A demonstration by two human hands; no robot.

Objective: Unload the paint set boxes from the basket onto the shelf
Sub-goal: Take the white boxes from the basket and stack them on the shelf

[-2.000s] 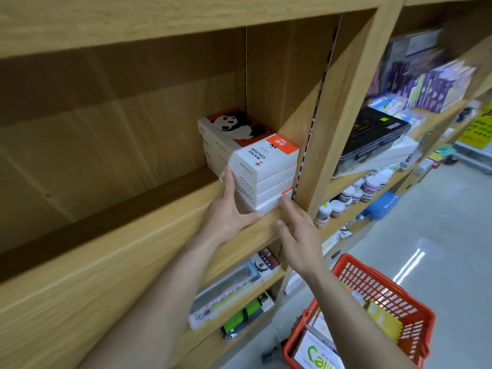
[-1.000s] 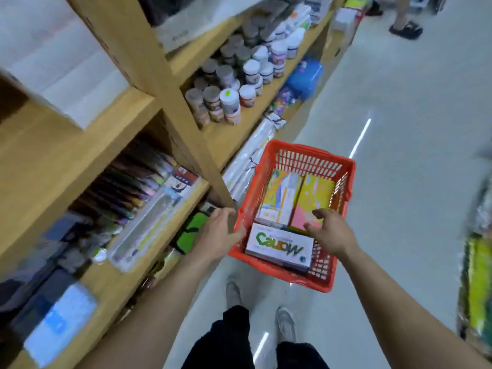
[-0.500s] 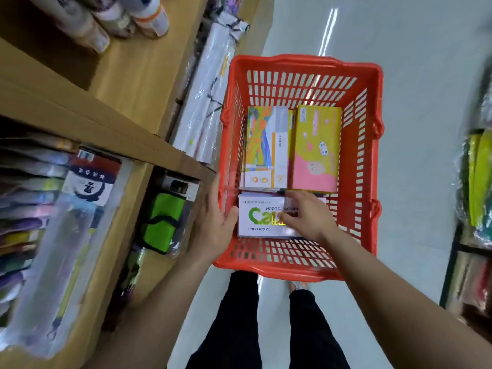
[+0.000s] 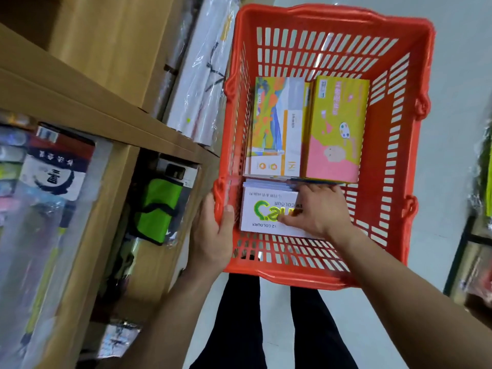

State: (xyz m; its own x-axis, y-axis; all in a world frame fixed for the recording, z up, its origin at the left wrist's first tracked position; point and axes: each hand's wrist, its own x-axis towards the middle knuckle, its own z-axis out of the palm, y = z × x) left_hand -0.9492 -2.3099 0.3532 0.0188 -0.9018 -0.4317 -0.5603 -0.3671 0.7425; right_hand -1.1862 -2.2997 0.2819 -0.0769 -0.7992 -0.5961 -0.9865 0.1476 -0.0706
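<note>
Gripping the near left wall of the red basket [image 4: 415, 134], the left hand [image 4: 213, 235] has its thumb hooked over the rim on the inside and its fingers wrapped around the outside, low in the centre of the frame. The right hand [image 4: 316, 211] reaches down into the basket from the lower right and lies on the white paint set box [image 4: 263, 209], which sits flat on the basket floor against the near left corner; its green lettering and the words "12 COLOURS" read upside down. The fingers of that hand are bent, with the fingertips over the far edge of the box and the thumb pressed across its printed top; whether they have a firm hold on the box or only rest on it cannot be told. More white edges show just beyond this box, so it seems to top a small stack. Farther along the basket floor, two more boxes lie side by side: an orange and blue landscape box [image 4: 277, 126] on the left, and a yellow and pink box [image 4: 338, 129] touching it on the right. Wooden shelving [image 4: 80, 83] fills the left of the frame, holding a green pouch [image 4: 157, 209] in clear wrapping and blurred packaged goods. Dark trousers [image 4: 239, 328] show at the bottom, below the basket.
</note>
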